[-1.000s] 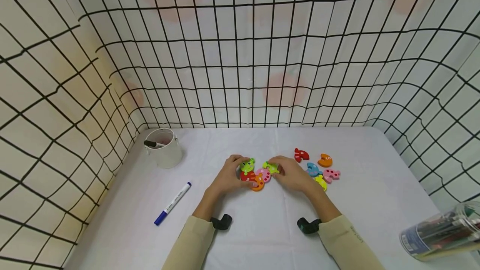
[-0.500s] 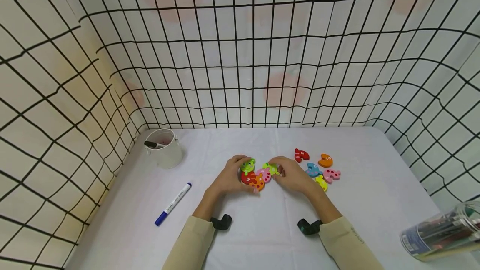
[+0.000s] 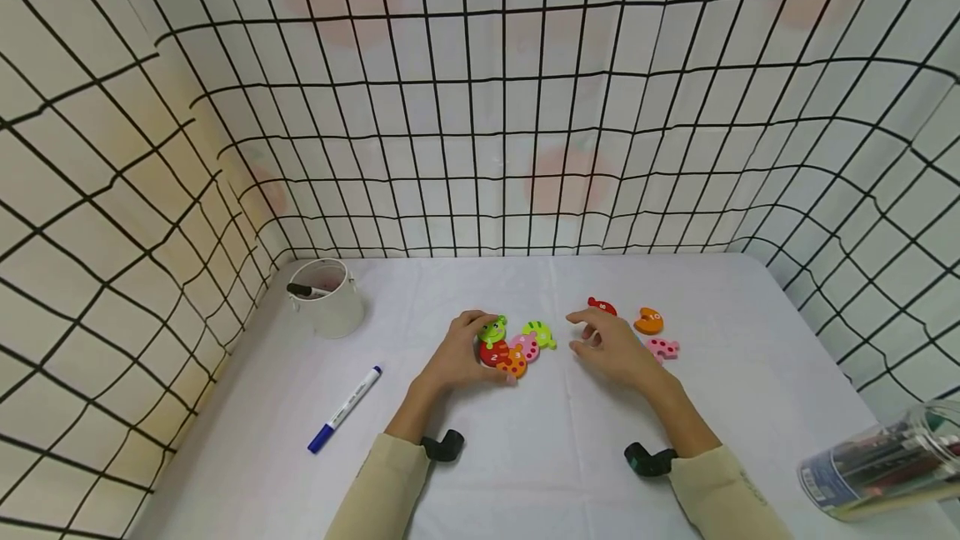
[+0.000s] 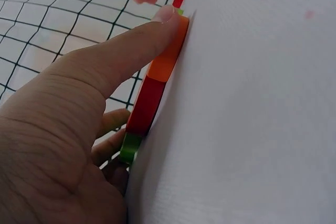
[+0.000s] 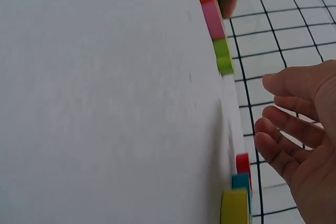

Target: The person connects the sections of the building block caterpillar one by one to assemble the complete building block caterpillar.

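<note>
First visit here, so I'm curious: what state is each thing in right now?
Left hand: holding the piece row
Right hand: empty, fingers relaxed
The piece row: touching edge to edge, lying flat
Loose pieces: lying apart from the row
Blue marker: capped, lying flat
White bucket: upright, open, pen inside
Clear jar: has things inside; can't tell if lidded

A white-covered table fills the lower area, its surface faintly creased and its far corners rounded. Black wire grid encloses the far, left and right sides. Pale sheeting hangs behind the wires, showing blurred pinkish patches at the far side and a yellowish cast at left. Lighting is even; shadows on the table are soft.
</note>
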Tool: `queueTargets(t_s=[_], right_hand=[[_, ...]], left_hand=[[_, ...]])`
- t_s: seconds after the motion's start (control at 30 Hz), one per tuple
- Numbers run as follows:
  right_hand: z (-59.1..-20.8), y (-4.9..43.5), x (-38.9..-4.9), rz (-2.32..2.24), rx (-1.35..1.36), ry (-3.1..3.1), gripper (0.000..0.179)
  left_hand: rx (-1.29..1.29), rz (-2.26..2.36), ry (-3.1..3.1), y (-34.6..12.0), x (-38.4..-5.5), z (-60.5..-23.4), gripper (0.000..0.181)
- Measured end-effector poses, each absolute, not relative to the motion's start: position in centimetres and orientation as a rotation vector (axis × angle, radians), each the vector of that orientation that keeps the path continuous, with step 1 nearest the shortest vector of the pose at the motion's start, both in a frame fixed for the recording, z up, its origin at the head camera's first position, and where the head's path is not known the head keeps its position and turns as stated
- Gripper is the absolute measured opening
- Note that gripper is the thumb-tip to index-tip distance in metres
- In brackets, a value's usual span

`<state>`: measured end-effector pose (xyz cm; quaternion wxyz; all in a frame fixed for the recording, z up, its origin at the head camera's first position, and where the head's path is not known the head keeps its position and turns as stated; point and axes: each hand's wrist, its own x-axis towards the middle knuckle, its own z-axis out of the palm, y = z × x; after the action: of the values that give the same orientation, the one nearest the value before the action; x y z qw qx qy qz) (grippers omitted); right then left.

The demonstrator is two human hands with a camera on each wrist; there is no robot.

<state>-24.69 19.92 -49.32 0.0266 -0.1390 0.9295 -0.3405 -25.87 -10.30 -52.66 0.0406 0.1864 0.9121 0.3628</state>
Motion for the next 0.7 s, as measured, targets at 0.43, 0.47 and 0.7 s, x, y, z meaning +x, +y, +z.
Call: queueTargets(t_s=[0.43,0.47,0.7], right_hand=[[-50.0,24.8,-23.9,-1.020,-0.376,3.012,0.045],[-50.0,25.1,-23.9,-1.002,-0.354,3.019,0.047],[-50.2,26.2,-23.6,-0.971,-0.255,3.029,0.056]], left_hand=[[0.596,1.105,2.813,-10.3,-26.0,-52.8,0.103],[0.594,1.100,2.816,-10.3,-26.0,-52.9,0.103],[0.537,1.074,2.834,-10.2,-25.8,-52.7,0.103]])
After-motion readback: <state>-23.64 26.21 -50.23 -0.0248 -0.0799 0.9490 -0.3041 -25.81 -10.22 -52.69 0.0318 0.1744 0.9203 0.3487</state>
